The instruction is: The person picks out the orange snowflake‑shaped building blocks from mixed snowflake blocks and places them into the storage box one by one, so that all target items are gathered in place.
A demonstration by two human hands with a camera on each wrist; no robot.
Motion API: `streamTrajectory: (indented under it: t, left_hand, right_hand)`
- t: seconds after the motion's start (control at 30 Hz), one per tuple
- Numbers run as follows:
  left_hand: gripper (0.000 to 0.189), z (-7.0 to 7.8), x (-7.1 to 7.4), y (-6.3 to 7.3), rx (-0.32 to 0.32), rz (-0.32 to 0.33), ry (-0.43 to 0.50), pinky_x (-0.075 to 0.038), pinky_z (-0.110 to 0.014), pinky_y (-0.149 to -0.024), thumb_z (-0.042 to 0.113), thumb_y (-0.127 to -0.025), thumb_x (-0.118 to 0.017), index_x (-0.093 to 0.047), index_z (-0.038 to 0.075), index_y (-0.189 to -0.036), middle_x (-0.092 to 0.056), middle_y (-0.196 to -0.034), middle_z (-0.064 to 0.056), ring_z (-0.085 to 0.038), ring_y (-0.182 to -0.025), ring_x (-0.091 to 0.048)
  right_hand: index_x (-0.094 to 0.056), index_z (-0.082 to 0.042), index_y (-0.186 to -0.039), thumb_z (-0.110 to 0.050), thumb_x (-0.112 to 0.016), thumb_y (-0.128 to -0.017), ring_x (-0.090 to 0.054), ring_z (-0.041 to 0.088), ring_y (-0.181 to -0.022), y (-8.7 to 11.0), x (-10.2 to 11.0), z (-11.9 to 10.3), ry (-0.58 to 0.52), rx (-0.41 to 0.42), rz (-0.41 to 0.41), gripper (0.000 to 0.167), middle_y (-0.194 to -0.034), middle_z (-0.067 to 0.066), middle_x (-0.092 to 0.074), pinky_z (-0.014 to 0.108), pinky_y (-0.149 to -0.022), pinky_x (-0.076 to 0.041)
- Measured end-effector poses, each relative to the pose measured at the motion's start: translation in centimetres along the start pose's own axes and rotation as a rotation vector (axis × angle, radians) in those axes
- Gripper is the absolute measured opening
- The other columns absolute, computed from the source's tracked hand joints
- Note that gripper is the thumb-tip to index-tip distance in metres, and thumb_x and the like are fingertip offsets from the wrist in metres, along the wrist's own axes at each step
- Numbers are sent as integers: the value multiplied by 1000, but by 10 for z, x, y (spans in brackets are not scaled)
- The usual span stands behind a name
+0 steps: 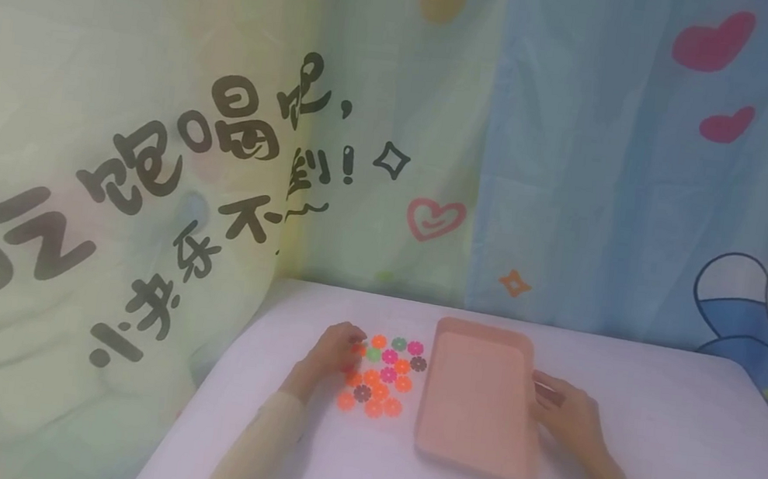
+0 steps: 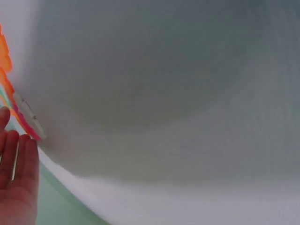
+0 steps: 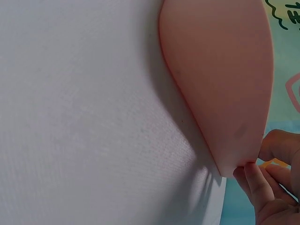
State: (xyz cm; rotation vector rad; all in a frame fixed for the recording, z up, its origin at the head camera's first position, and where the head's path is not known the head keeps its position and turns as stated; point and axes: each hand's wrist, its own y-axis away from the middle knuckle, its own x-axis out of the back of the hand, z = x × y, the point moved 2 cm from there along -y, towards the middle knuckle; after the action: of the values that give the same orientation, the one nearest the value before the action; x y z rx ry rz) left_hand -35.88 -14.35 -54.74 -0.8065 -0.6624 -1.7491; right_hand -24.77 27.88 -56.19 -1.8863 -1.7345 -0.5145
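Several slotted plastic snowflake discs (image 1: 380,391) lie in a cluster on the white table, in orange, pink, green and brown. My left hand (image 1: 339,348) is at the cluster's left edge. In the left wrist view, the left hand (image 2: 18,180) has its fingers extended, with fingertips against the discs (image 2: 21,112); the head view partly hides that contact. A pink rectangular tray (image 1: 477,405) lies right of the discs. Along the tray's right side, my right hand (image 1: 571,417) holds its edge. The right wrist view shows digits of this hand (image 3: 276,187) on the wall and rim of the tray (image 3: 220,79).
The white table (image 1: 673,426) stretches to both sides of the tray. Behind it hang printed curtains (image 1: 573,173) with hearts and dark lettering. The table's left edge runs close beside my left forearm.
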Motion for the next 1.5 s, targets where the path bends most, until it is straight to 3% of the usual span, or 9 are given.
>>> streamTrajectory:
  t: [0.27,0.47,0.83,0.97,1.17,1.3,1.5]
  left_hand:
    - [37,-6,2,0,3,-45,112,-48,-42,-96,8,-87,-71,-63,12,-122,-63,-118,-2,-24,-114,-56]
    - [36,-9,0,-2,2,-48,99,-49,-39,-95,12,-87,-72,-63,14,-123,-63,-117,0,-22,-113,-57]
    - [34,-7,0,-2,16,-30,51,-46,-40,-99,9,-89,-69,-64,13,-122,-63,-119,-2,-22,-114,-56]
    - [35,-8,-2,-1,34,-36,59,-45,-41,-100,9,-89,-69,-64,14,-123,-62,-120,-1,-22,-116,-55]
    - [35,-9,-3,-1,-10,-45,35,-43,-41,-102,3,-89,-65,-64,13,-123,-62,-123,-3,-23,-120,-53]
    - [35,-7,-1,0,-22,-55,41,-43,-41,-102,2,-90,-65,-63,12,-123,-61,-124,-3,-24,-121,-53]
    - [36,-7,-1,-1,12,-54,41,-46,-41,-99,4,-89,-67,-63,14,-123,-61,-122,-1,-23,-118,-54]
  right_hand:
    - [-53,-3,-137,-24,-69,-90,-62,36,-112,-2,0,5,-8,12,0,54,-127,19,-61,36,-81,-56]
    - [-47,-5,-142,-23,-65,-90,-57,39,-118,-3,0,9,37,-91,-55,59,-134,19,-56,45,-86,-54]
    - [-42,-3,-145,-16,-58,-90,-41,46,-130,15,-2,-7,51,-188,-75,59,-142,23,-47,59,-96,-42]
    - [-43,-2,-143,-14,-60,-89,-42,46,-129,17,-3,-7,77,-164,-48,58,-139,24,-49,59,-96,-43]
    - [-44,-4,-143,-16,-61,-91,-49,44,-125,15,-4,2,92,-92,-18,56,-137,22,-52,57,-94,-45]
    - [-42,-3,-145,-18,-60,-92,-42,44,-130,15,-4,1,103,-90,-41,57,-141,21,-49,60,-99,-40]
    - [-40,-1,-145,-16,-58,-92,-39,45,-132,17,-4,-6,136,-100,-56,58,-142,22,-47,60,-100,-37]
